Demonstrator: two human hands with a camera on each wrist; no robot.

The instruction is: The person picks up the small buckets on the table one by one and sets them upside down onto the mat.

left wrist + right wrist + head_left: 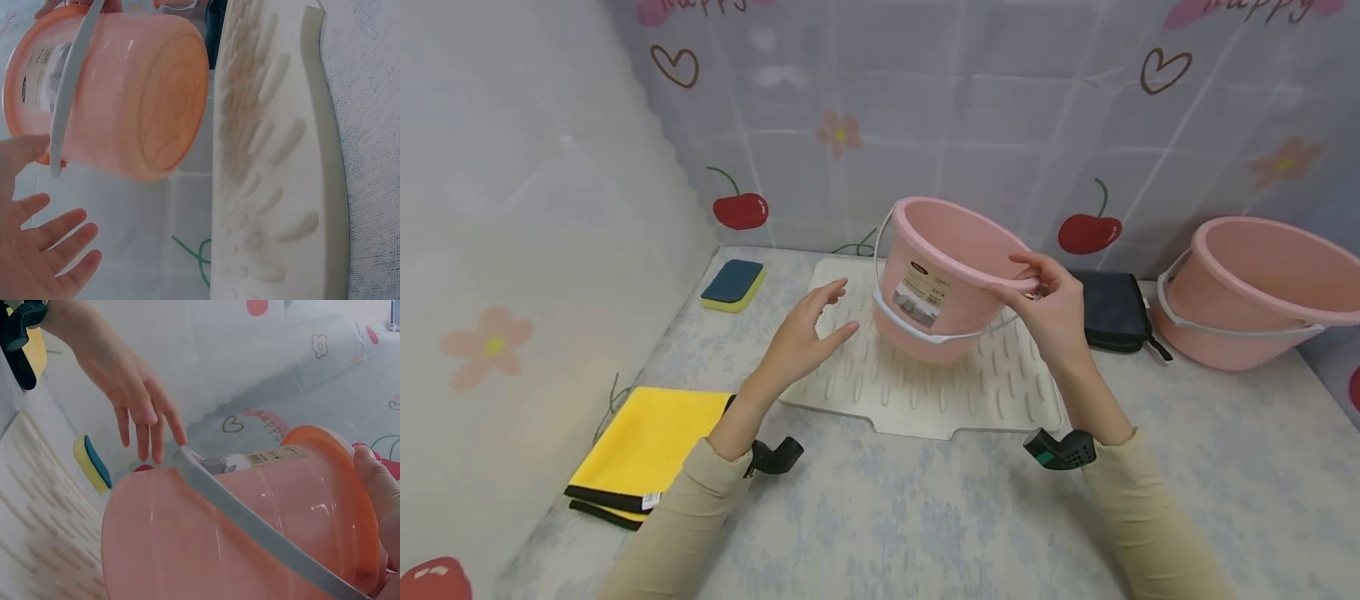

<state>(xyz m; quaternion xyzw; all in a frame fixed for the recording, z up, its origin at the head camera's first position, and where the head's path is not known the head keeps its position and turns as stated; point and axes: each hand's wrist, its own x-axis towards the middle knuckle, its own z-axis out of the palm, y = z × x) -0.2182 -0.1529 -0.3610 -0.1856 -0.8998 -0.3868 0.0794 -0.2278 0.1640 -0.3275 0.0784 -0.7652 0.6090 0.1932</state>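
Note:
A pink plastic bucket (955, 258) with a paper label and a pale handle hangs tilted over the cream ridged draining mat (917, 408). My right hand (1051, 304) pinches its rim at the right side, thumb in front. To the bucket's left my left hand (808, 337) is held with fingers spread, holding nothing. In the left wrist view the bucket's base (172, 103) shows clear of the mat, and the left fingers (72, 240) are apart from its wall. The pale handle (250, 525) crosses the bucket's side in the right wrist view.
A second pink bucket (1232, 308) stands at the far right, with a dark zippered case (1112, 312) beside it. At the left lie a blue-and-yellow sponge (733, 285) and a folded yellow cloth (647, 433) with black edging. Patterned curtain (955, 108) closes off the back.

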